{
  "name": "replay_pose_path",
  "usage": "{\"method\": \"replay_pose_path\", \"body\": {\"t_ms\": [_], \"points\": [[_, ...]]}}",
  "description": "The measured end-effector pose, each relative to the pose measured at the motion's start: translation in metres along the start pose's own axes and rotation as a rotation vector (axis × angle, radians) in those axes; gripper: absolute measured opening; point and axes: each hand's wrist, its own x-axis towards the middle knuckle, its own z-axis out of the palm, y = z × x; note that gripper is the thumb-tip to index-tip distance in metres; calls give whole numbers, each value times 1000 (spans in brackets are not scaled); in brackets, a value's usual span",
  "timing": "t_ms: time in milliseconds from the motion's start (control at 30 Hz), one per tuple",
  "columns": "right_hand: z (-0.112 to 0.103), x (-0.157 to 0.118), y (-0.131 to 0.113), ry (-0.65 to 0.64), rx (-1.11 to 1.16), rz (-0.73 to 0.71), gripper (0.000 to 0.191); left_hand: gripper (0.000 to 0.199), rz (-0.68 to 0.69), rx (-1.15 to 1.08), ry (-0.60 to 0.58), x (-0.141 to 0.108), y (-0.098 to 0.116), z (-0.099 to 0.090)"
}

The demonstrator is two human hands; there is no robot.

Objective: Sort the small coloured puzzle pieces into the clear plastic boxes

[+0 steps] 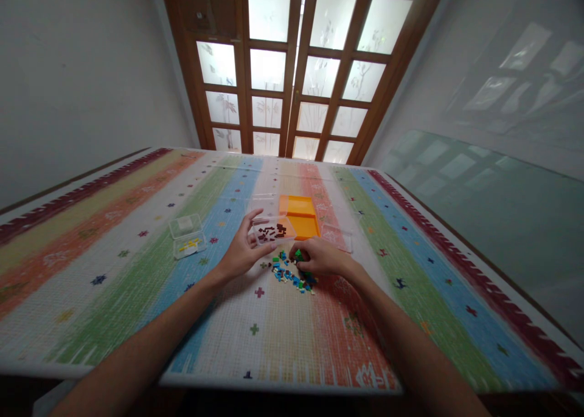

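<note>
My left hand (244,244) is wrapped round the left side of a clear plastic box (255,237), thumb along its near edge and fingers behind. Several small dark brown bricks (272,231) lie inside it. Just right of the box, my right hand (322,256) reaches down with curled fingers into a loose pile of tiny blue, green and cream bricks (285,275). A green brick (298,254) shows by its fingertips. Whether those fingers pinch a piece is hidden.
An open orange case (305,225) lies behind my hands, with a clear lid (342,237) to its right. At left stands an open clear box (188,247) with yellow pieces. A striped tablecloth (219,338) covers the table; wooden glazed doors (292,70) stand beyond.
</note>
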Motion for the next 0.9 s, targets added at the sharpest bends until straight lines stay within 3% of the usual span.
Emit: {"method": "replay_pose_path", "body": {"t_ms": [600, 767, 900], "points": [[5, 1, -2, 7, 109, -49, 13, 79, -8, -16, -4, 0, -2, -1], [3, 0, -2, -68, 127, -82, 12, 81, -20, -15, -3, 0, -2, -1], [1, 1, -3, 42, 118, -70, 18, 79, 6, -3, -15, 0, -1, -1]]}}
